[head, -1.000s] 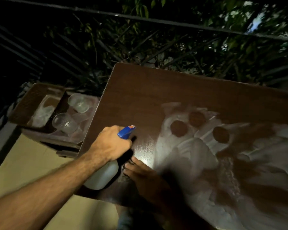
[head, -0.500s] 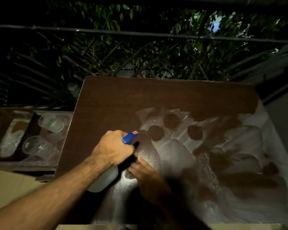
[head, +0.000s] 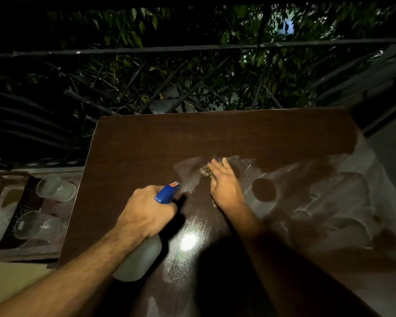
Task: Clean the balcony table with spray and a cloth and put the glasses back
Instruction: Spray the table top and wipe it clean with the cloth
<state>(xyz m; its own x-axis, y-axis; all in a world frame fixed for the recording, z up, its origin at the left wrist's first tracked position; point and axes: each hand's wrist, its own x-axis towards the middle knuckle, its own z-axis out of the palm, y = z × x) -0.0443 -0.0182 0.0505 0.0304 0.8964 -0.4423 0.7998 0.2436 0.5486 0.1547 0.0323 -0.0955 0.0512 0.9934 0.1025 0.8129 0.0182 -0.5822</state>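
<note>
Mid-clean: left hand [head: 146, 216] grips spray bottle [head: 138, 261], right hand [head: 224, 186] presses cloth [head: 205, 171] flat-fingered — worktop [head: 146, 145] half dusty (right side), glasses [head: 55, 188] not back.

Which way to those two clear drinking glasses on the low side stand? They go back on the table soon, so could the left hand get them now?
Probably not yet: the left hand grips the blue-topped spray bottle; otherwise the path to the clear drinking glasses looks open.
</note>
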